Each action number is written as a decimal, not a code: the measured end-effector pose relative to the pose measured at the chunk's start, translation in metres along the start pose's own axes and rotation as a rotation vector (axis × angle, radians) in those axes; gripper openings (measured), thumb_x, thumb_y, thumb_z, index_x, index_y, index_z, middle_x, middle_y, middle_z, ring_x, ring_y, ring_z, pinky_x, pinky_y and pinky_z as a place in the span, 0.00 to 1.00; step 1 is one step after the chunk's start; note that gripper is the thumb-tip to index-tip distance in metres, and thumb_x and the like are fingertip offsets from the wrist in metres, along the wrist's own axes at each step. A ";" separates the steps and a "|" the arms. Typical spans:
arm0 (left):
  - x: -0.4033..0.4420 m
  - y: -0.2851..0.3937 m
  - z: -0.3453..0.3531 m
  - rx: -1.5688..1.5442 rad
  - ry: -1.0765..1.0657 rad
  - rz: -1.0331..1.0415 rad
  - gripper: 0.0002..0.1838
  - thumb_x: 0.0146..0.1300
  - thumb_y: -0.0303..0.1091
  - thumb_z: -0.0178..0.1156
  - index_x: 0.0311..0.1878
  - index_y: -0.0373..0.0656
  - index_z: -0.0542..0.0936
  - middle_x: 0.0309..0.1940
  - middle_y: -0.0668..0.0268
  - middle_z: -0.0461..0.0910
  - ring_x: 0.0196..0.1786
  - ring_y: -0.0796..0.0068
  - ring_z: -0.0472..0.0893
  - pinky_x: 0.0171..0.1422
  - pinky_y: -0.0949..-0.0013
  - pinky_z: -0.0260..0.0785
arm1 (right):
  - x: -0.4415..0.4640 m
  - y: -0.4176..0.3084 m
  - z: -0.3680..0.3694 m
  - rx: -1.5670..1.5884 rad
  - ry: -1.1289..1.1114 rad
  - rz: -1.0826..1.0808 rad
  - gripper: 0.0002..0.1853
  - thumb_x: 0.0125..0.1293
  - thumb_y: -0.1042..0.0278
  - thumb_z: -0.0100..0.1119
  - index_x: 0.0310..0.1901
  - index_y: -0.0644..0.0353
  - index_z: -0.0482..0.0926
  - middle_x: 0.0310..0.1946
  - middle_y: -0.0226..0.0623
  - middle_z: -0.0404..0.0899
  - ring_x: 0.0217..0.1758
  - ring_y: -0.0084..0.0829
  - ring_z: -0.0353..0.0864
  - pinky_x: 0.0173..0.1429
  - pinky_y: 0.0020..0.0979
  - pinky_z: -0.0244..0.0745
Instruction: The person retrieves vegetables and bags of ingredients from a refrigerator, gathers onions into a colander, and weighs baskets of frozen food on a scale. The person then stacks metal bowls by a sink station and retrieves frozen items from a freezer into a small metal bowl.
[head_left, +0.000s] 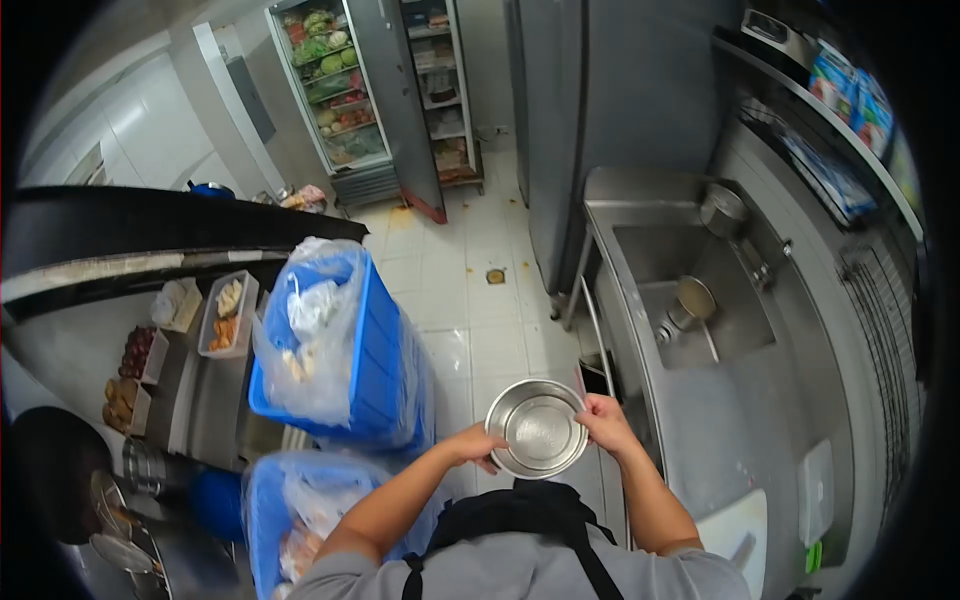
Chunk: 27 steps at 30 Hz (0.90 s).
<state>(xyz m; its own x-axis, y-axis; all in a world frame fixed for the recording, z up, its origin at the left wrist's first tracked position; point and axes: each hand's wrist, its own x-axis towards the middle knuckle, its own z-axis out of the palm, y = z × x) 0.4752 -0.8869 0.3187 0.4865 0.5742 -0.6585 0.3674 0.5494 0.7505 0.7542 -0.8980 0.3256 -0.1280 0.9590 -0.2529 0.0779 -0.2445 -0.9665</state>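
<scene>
A round, shiny metal bowl (540,428) with straight sides is held in front of my body, its open top facing up and nothing visible inside. My left hand (474,446) is closed on the bowl's left rim, with the thumb over the edge. On the other side, my right hand (606,424) grips the right rim with its fingertips. A thin pinkish strip (580,381) shows beside the right fingers; I cannot tell what it is. Both hands are above the tiled floor, between the blue bins and the steel counter.
On the left stand a tall blue bin (385,350) lined with plastic and a second lined bin (262,500). To the right, a steel sink (640,245) holds a metal pot (692,300). A white cutting board (735,535) lies nearby. Ahead is an open fridge (376,165).
</scene>
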 end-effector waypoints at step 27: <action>0.350 0.233 -0.628 0.067 0.705 0.337 0.41 0.56 0.19 0.48 0.76 0.42 0.52 0.65 0.45 0.68 0.67 0.56 0.71 0.67 0.64 0.64 | 0.832 -0.284 0.045 -0.060 -0.086 -0.354 0.18 0.68 0.66 0.59 0.56 0.61 0.70 0.51 0.41 0.79 0.51 0.29 0.79 0.50 0.30 0.76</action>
<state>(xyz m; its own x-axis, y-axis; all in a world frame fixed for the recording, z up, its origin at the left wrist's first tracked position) 0.2330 -0.1763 0.2276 -0.0298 0.9658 -0.2578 0.3473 0.2518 0.9033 0.5809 -0.0368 0.3875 -0.2397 0.9665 0.0915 0.0716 0.1116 -0.9912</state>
